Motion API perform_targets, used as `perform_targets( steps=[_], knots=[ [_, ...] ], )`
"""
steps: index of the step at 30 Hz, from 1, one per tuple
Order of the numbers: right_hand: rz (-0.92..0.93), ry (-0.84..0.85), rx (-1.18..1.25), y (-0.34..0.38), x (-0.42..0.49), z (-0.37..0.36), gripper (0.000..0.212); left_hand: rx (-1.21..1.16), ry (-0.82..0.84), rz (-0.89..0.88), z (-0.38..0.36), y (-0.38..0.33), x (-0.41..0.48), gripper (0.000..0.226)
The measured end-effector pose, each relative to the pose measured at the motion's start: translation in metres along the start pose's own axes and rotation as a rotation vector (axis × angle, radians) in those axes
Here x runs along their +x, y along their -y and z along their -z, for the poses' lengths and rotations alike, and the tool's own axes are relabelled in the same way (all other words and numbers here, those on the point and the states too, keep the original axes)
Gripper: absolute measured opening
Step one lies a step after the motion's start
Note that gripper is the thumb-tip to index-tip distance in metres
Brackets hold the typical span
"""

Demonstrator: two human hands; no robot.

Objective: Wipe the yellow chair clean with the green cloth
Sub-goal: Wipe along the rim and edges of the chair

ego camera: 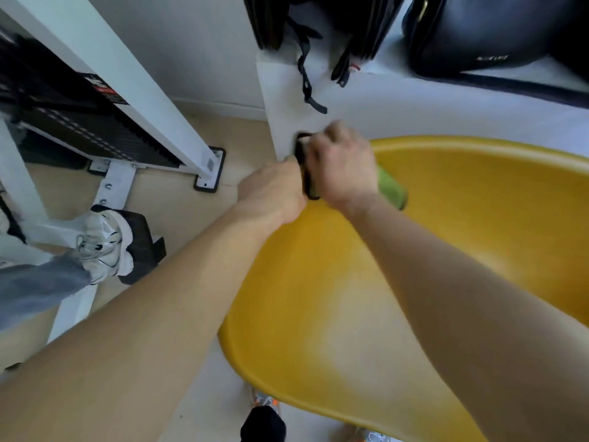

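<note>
Both hands meet at the chair's far-left rim: left hand fisted on a dark thing, right hand clutching the cloth, which pokes out rightward. Unwiped seat's mostly nearer and right, so right hand's closer.

Single head view, looking steeply down, close over yellow chair.
</note>
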State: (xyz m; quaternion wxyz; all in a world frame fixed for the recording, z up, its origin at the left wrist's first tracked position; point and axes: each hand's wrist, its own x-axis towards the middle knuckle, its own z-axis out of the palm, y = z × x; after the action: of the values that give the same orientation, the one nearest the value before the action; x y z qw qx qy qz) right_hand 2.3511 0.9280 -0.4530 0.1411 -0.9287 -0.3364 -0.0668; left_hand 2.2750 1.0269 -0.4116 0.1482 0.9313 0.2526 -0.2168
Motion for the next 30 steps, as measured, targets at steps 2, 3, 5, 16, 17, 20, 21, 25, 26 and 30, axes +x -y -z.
perform_targets(
  steps=[2,3,5,16,17,20,21,25,26,30],
  knots=[
    [0.099,0.019,-0.002,0.0,-0.004,0.001,0.031,-0.068,-0.059,-0.014,-0.002,-0.006,0.008,0.034],
    [0.117,0.01,-0.024,-0.012,-0.004,0.003,0.036,-0.072,-0.069,-0.003,-0.004,-0.01,0.01,0.035],
    [0.092,-0.006,-0.094,-0.049,-0.001,0.009,0.043,-0.012,-0.085,0.008,-0.006,-0.019,0.013,0.039],
    [-0.417,-0.026,-0.172,-0.18,-0.018,0.053,0.04,0.076,-0.25,-0.288,-0.019,-0.111,0.038,0.043],
    [-0.309,0.003,-0.115,-0.162,-0.011,0.047,0.035,0.068,-0.284,-0.281,-0.02,-0.115,0.039,0.04],
    [-0.049,0.114,-0.005,-0.112,0.002,0.031,0.031,0.08,-0.319,-0.229,-0.025,-0.118,0.038,0.035],
    [-0.02,0.125,-0.009,-0.107,0.002,0.029,0.032,0.093,-0.317,-0.218,-0.027,-0.117,0.039,0.037],
    [-0.044,0.058,-0.116,-0.173,-0.015,0.041,0.042,0.091,-0.327,-0.206,-0.033,-0.124,0.037,0.048],
    [-0.11,0.04,-0.147,-0.2,-0.024,0.049,0.043,0.093,-0.335,-0.2,-0.033,-0.129,0.037,0.05],
    [-0.475,-0.003,-0.222,-0.3,-0.083,0.087,0.049,0.144,-0.39,-0.316,-0.042,-0.164,0.031,0.057]
  ],
)
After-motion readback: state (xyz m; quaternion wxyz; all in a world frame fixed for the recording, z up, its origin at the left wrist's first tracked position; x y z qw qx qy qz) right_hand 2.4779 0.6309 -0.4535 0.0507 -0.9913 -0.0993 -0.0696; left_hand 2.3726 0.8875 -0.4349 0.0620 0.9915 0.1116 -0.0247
